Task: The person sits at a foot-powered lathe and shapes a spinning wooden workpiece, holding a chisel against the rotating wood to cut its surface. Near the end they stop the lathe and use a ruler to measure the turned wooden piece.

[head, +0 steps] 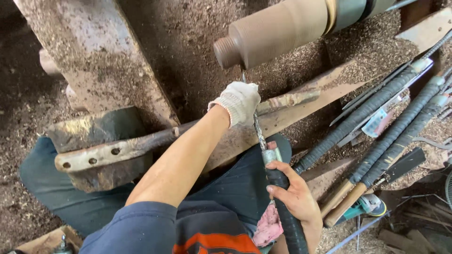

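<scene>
A brown wooden cylinder (278, 29) is mounted on a lathe at the top, with a narrower ridged end on its left. A long turning chisel (259, 134) runs up to it, its tip touching the underside near that end. My left hand (238, 101), in a white knit glove, grips the chisel's steel shaft where it crosses the tool rest (141, 146). My bare right hand (295, 195) holds the chisel's black wrapped handle (285, 211) lower down, over my lap.
Several long chisels with wrapped handles (386, 136) lie to the right. Sawdust (188, 42) covers the lathe bed and the ground. A heavy rusty metal support (94, 56) stands at upper left. A pink cloth (268, 228) lies on my lap.
</scene>
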